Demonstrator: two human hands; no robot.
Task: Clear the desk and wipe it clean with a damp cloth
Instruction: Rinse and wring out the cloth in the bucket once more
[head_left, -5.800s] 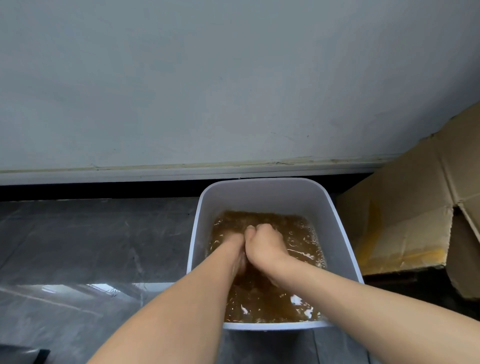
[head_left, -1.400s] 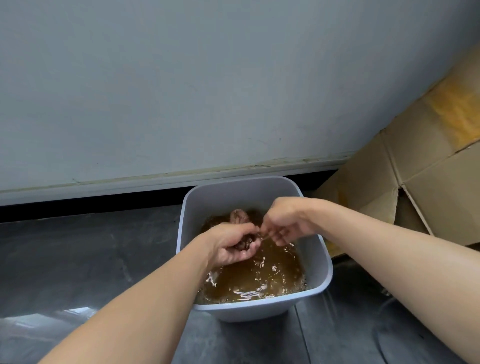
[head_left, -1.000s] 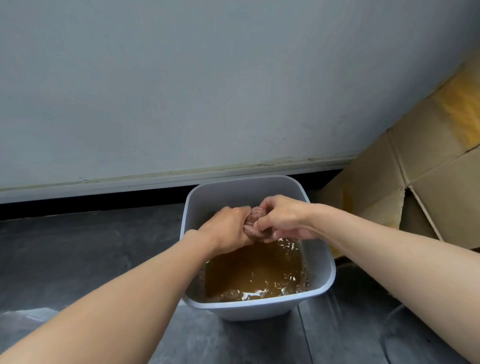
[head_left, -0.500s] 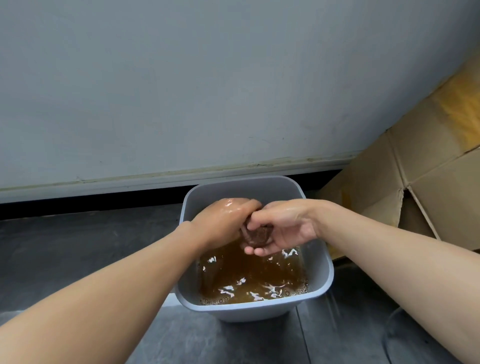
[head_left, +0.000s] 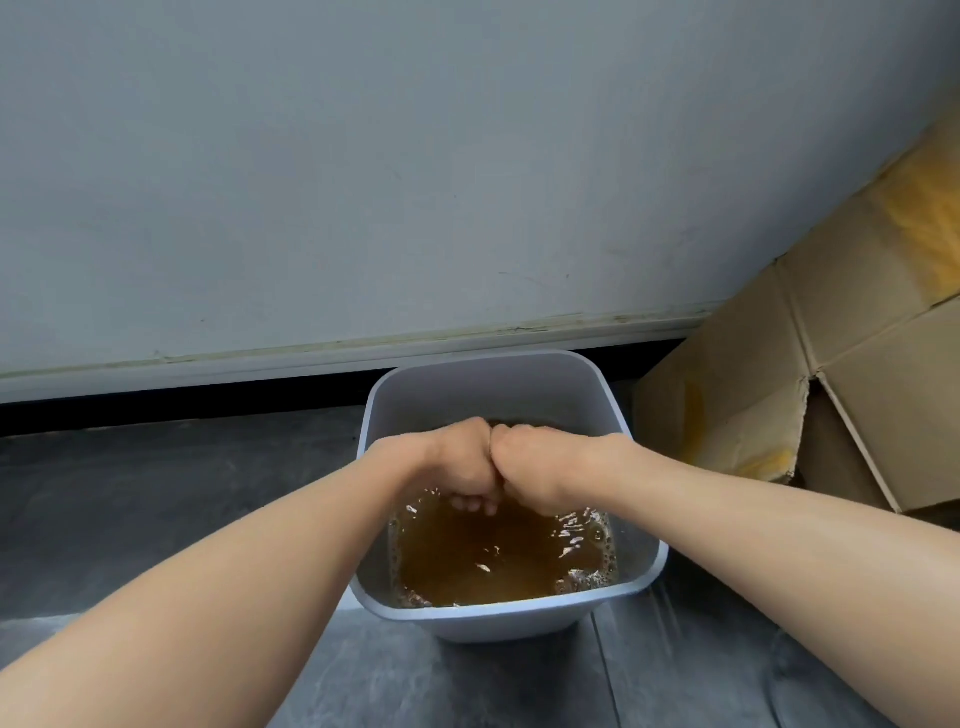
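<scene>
Brown water (head_left: 483, 564) beneath left hand (head_left: 457, 462) and right hand (head_left: 535, 470), fingers (head_left: 467, 503) clenched round hidden cloth.

Indoor storage-like corner: dark tiled floor (head_left: 156, 519), plain wall (head_left: 415, 182), cardboard boxes (head_left: 857, 364).

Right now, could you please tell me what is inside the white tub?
Murky brown water, bubbly at its edges, sits in the tub. The left hand and right hand are fisted knuckle to knuckle over it. The water hides the bottom; anything inside the fists is covered too.
</scene>
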